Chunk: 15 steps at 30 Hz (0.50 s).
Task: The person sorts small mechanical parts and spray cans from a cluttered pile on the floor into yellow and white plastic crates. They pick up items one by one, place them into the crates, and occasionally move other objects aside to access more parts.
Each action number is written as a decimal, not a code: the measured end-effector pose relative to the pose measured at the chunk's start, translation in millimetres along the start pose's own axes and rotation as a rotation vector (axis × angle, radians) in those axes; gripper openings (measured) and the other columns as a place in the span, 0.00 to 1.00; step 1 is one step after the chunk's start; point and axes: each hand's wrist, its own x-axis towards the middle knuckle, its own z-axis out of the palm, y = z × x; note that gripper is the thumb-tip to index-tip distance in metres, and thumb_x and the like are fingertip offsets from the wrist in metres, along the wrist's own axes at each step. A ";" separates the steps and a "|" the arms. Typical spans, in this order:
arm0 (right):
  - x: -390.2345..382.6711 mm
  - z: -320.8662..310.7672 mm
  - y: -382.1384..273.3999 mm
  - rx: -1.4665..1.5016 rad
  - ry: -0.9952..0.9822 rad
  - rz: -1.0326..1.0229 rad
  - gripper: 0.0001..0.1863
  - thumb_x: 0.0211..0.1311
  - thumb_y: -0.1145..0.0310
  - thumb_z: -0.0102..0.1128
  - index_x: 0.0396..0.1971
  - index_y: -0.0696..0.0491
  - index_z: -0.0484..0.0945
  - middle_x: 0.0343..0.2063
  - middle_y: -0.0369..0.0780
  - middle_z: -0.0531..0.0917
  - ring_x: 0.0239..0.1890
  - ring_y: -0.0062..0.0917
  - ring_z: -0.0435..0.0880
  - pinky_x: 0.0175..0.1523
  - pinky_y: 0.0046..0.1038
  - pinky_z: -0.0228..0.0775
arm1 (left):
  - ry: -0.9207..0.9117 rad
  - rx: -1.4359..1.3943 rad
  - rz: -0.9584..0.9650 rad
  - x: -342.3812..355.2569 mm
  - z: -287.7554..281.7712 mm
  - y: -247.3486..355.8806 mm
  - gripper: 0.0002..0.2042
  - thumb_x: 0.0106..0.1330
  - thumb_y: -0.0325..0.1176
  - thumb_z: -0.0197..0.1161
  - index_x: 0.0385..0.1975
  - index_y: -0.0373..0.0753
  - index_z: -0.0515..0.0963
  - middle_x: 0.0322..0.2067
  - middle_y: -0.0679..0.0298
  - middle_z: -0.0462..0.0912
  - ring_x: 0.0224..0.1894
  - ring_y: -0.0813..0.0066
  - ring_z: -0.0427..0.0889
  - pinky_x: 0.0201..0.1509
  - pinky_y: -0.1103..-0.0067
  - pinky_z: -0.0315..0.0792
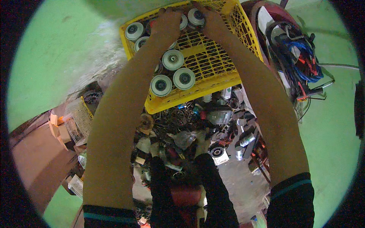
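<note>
A yellow plastic crate (197, 85) with a mesh floor is raised in front of me, and both my arms reach into its far part. My right hand (211, 21) curls round a spray can (195, 17) with a pale rim. Bent over the far row is my left hand (167, 24), its fingertips mostly hidden, so what it grips cannot be made out. Another can (183, 22) shows partly beside it. Several more upright spray cans stand at the left, among them one at the far corner (134, 31) and one near the front edge (184, 78).
A coil of blue and black cables (304, 57) lies on a dark red surface at the right. Below the crate, the floor holds a cluttered heap of scrap (182, 121), a boxed round part (218, 152) and loose cans (247, 140). A pale basket (76, 127) stands left.
</note>
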 end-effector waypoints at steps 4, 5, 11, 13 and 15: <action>-12.4 -14.7 -5.6 -0.031 0.098 0.057 0.36 0.41 0.69 0.74 0.56 0.53 0.71 0.44 0.49 0.80 0.48 0.43 0.78 0.56 0.39 0.71 | -0.013 0.030 -0.026 -11.9 -35.8 22.7 0.27 0.49 0.38 0.73 0.50 0.38 0.73 0.48 0.51 0.76 0.54 0.51 0.73 0.57 0.63 0.72; -16.4 -20.5 -10.3 -0.006 0.127 0.100 0.36 0.41 0.70 0.74 0.56 0.54 0.71 0.44 0.49 0.80 0.48 0.43 0.78 0.56 0.39 0.71 | 0.021 -0.009 -0.023 -16.6 -40.1 25.1 0.28 0.49 0.38 0.73 0.50 0.38 0.74 0.49 0.50 0.76 0.55 0.51 0.73 0.57 0.62 0.72; -93.4 -86.8 -65.6 0.416 0.282 0.473 0.30 0.47 0.73 0.71 0.54 0.57 0.73 0.44 0.45 0.81 0.46 0.32 0.80 0.52 0.32 0.74 | 0.273 -0.391 -0.177 -68.9 -56.9 65.6 0.22 0.52 0.35 0.70 0.47 0.36 0.77 0.47 0.49 0.78 0.52 0.56 0.76 0.56 0.65 0.72; -142.4 -105.5 -86.6 0.513 0.387 0.561 0.24 0.52 0.76 0.68 0.51 0.59 0.74 0.44 0.42 0.81 0.47 0.27 0.80 0.51 0.27 0.74 | 0.262 -0.531 -0.264 -120.2 -72.9 109.2 0.18 0.52 0.30 0.69 0.44 0.35 0.78 0.41 0.51 0.81 0.46 0.59 0.81 0.52 0.69 0.74; -198.8 -139.5 -125.8 0.707 0.359 0.740 0.18 0.55 0.80 0.63 0.48 0.60 0.75 0.44 0.42 0.81 0.46 0.23 0.79 0.49 0.23 0.74 | 0.113 -0.556 -0.312 -194.2 -69.9 138.3 0.14 0.55 0.25 0.66 0.42 0.34 0.79 0.36 0.55 0.83 0.38 0.65 0.84 0.46 0.74 0.76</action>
